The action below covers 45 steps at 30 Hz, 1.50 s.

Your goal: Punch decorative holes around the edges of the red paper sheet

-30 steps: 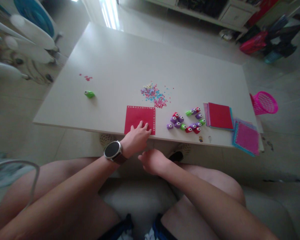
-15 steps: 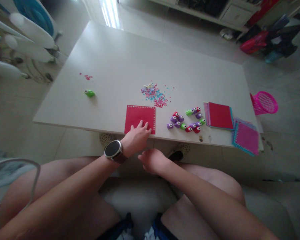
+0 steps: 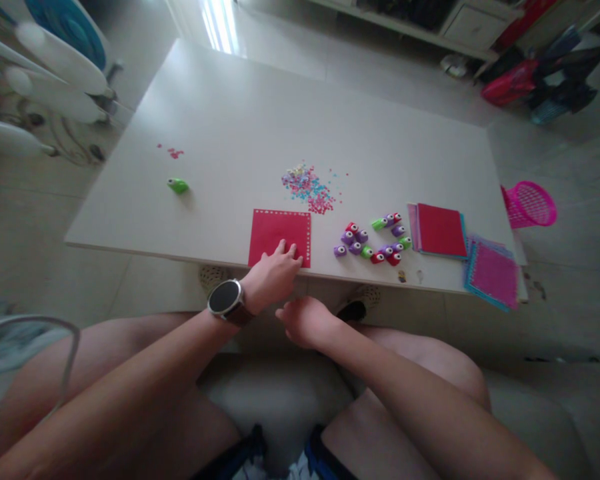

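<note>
My left hand [image 3: 275, 272] lay over the near edge of the red sheet [image 3: 275, 227], fingers spread, tips on the paper. The sheet lay at the near edge of the table [image 3: 240, 133], with small holes lining its far and right sides. On that wrist I wore a watch [image 3: 225, 299].

My right hand [image 3: 305, 321] was just off the table's near edge, above my lap and close to my left, its fingers curled in; I couldn't tell whether they pinched anything.

Beyond the sheet was a scatter of confetti [image 3: 310, 190], pink, blue, purple and pale yellow. To the right sat a cluster of punches [image 3: 356, 249], purple, green and red, then a stack of sheets [image 3: 443, 230] with a red one on top, and a holed pile [image 3: 493, 273] beside it at the corner. Well to the left were a lone green punch [image 3: 179, 186] and, past it, a few red bits [image 3: 175, 153].
</note>
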Each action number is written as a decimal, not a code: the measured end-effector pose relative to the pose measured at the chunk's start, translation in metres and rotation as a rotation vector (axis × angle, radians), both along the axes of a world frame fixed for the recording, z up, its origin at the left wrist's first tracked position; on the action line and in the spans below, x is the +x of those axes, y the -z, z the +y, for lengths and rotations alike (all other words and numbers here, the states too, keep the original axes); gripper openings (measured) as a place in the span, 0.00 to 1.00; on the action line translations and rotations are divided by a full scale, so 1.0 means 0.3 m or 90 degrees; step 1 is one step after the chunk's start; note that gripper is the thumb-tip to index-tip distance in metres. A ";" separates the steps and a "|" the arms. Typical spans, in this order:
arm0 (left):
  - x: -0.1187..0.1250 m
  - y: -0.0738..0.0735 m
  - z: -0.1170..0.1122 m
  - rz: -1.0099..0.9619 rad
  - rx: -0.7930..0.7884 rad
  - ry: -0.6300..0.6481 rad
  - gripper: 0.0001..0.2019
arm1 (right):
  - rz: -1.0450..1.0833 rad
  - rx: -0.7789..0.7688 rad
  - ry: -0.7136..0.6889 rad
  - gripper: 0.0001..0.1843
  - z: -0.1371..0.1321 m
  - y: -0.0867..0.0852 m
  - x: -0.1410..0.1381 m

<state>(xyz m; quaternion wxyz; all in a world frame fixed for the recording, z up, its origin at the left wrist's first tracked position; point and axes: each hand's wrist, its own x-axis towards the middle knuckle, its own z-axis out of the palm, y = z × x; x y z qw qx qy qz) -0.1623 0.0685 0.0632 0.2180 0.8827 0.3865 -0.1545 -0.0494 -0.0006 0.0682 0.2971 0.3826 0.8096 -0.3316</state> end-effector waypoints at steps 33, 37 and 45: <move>0.004 -0.002 0.006 -0.002 -0.010 -0.002 0.29 | -0.004 -0.010 0.004 0.18 -0.001 -0.012 -0.004; 0.003 -0.001 0.005 -0.004 -0.011 -0.001 0.29 | -0.001 -0.008 -0.001 0.17 -0.002 -0.012 -0.003; 0.002 0.004 0.000 -0.012 -0.010 -0.015 0.28 | 0.004 -0.009 0.009 0.17 0.002 -0.017 -0.003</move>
